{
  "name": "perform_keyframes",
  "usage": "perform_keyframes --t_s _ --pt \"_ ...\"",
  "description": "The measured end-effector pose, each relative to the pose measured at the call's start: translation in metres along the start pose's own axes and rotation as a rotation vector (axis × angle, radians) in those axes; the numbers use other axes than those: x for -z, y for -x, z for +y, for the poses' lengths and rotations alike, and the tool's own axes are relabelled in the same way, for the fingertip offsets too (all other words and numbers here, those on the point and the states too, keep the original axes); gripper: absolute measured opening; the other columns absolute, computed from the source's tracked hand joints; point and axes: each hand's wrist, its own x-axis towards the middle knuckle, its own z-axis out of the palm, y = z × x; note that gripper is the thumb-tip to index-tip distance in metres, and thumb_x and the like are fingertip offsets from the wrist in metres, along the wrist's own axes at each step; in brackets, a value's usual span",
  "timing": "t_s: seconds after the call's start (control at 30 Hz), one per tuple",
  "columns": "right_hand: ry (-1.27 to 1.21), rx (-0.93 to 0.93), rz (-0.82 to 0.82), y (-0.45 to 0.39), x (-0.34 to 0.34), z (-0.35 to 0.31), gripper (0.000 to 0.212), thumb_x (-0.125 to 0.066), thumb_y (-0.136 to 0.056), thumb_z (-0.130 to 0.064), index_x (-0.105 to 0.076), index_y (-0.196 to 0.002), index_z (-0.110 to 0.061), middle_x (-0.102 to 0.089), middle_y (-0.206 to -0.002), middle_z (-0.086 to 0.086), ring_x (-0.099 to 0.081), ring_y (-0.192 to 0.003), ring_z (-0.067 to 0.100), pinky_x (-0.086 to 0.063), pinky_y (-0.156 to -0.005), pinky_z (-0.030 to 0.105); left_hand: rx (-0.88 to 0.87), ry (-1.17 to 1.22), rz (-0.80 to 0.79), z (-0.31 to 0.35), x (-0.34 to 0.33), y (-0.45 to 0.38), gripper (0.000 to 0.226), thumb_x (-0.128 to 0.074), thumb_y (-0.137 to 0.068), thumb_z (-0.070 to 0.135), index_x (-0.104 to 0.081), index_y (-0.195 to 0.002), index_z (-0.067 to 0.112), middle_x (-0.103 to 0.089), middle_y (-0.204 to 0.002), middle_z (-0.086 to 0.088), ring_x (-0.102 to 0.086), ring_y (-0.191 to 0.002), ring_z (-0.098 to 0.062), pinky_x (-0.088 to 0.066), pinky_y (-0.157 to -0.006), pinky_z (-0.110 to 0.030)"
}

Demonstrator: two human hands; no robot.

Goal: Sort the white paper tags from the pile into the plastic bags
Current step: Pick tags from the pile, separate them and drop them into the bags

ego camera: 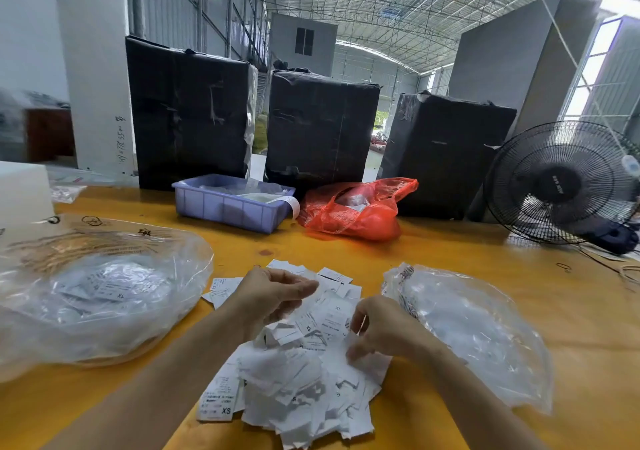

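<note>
right hand [379, 328] fingers curled on tags [298, 380]

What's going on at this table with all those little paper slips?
A person is sorting a pile of white paper tags lying on a yellow table. The left hand hovers over the pile with fingers curled, and the right hand seems to pinch a tag at the pile's edge. A clear plastic bag on the left already holds tags, one marked XL; another clear bag lies on the right.
</note>
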Motion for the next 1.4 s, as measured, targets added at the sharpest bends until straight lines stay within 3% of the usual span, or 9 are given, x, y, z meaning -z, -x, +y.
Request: perform_keyframes --t_s 0.13,0.4,0.53,0.63,0.83,0.93,1.07,1.23,1.4 --pt "-0.125 -0.013 0.054 -0.003 0.001 0.001 0.020 -0.077 -0.077 -0.009 -0.061 -0.065 -0.014 -0.060 -0.059 -0.003 -0.055 -0.041 0.000 -0.048 -0.047 0.016 0.020 0.075 -0.035 0.001 -0.001 0.001 0.022 -0.080 -0.053 0.013 -0.063 -0.066 0.005 -0.053 -0.049 -0.002 -0.043 -0.039 -0.010 -0.037 -0.039 -0.016" --pt "-0.175 0.032 0.143 -0.006 0.002 0.001 0.026 -0.066 -0.088 -0.016 -0.068 -0.088 0.010 -0.064 -0.066 -0.003 -0.053 -0.057 0.010 -0.048 -0.060 0.031 0.027 0.053 0.038 0.000 -0.002 -0.001 0.022 -0.074 -0.068 0.030 -0.071 -0.075 0.010 -0.057 -0.055 0.003 -0.035 -0.040 -0.006 -0.031 -0.040 -0.015" --pt "-0.249 0.032 0.179 -0.005 0.003 0.003 0.013 -0.062 -0.089 -0.005 -0.069 -0.094 0.004 -0.062 -0.061 -0.001 -0.056 -0.044 -0.001 -0.053 -0.055 0.032 0.044 0.101 0.011 -0.001 -0.001 -0.002 0.011 -0.069 -0.081 0.011 -0.062 -0.087 0.005 -0.065 -0.059 -0.005 -0.045 -0.042 -0.008 -0.039 -0.040 -0.016" --pt "-0.452 0.012 0.161 -0.002 0.004 0.005 0.037 -0.062 -0.088 -0.001 -0.059 -0.123 -0.012 -0.065 -0.072 0.012 -0.061 -0.051 0.009 -0.049 -0.050 0.020 0.065 0.177 -0.026 0.000 -0.002 0.000 0.038 -0.069 -0.075 -0.007 -0.050 -0.103 0.011 -0.069 -0.087 -0.021 -0.058 -0.052 -0.015 -0.050 -0.046 -0.020" --pt "-0.955 -0.087 0.032 0.001 0.019 0.002 0.023 -0.052 -0.086 0.010 -0.070 -0.093 -0.001 -0.071 -0.082 0.015 -0.069 -0.067 0.016 -0.053 -0.059 0.023 0.027 0.186 -0.081 0.004 0.003 -0.002 0.035 -0.048 -0.080 -0.026 -0.061 -0.095 0.004 -0.057 -0.073 -0.013 -0.064 -0.052 -0.020 -0.056 -0.051 -0.024" --pt "-1.264 -0.082 -0.024 0.001 0.022 0.001 0.032 -0.044 -0.080 0.024 -0.067 -0.092 0.005 -0.071 -0.084 0.019 -0.071 -0.077 0.025 -0.058 -0.067 0.029 0.024 0.176 -0.051 0.004 0.001 -0.001 0.030 -0.071 -0.068 -0.012 -0.061 -0.091 0.002 -0.066 -0.066 -0.011 -0.066 -0.053 -0.019 -0.056 -0.051 -0.024" --pt "-1.265 -0.096 -0.026 0.002 0.023 0.003 0.023 -0.054 -0.084 0.014 -0.071 -0.086 -0.002 -0.070 -0.073 0.009 -0.068 -0.063 0.019 -0.056 -0.056 0.026 -0.007 0.084 0.075 0.003 0.001 -0.002 0.041 -0.082 -0.048 0.024 -0.067 -0.081 0.006 -0.067 -0.057 -0.001 -0.063 -0.051 -0.009 -0.051 -0.049 -0.018" --pt "-1.329 -0.121 -0.112 0.003 0.023 0.001 0.023 -0.069 -0.073 -0.013 -0.072 -0.092 -0.002 -0.066 -0.071 0.007 -0.064 -0.058 0.018 -0.051 -0.049 0.024 -0.019 0.181 0.086 0.001 0.002 -0.003 0.031 -0.080 -0.059 0.008 -0.058 -0.081 0.007 -0.061 -0.056 -0.001 -0.055 -0.045 -0.010 -0.050 -0.048 -0.019" --pt "-1.348 -0.166 -0.068 0.001 0.022 0.000 0.012 -0.066 -0.082 -0.007 -0.071 -0.091 0.000 -0.071 -0.080 0.012 -0.062 -0.075 0.023 -0.055 -0.056 0.029 0.040 0.115 -0.035 0.002 0.000 -0.001 0.044 -0.075 -0.056 0.010 -0.064 -0.098 0.003 -0.066 -0.070 -0.007 -0.058 -0.061 -0.015 -0.053 -0.061 -0.023"
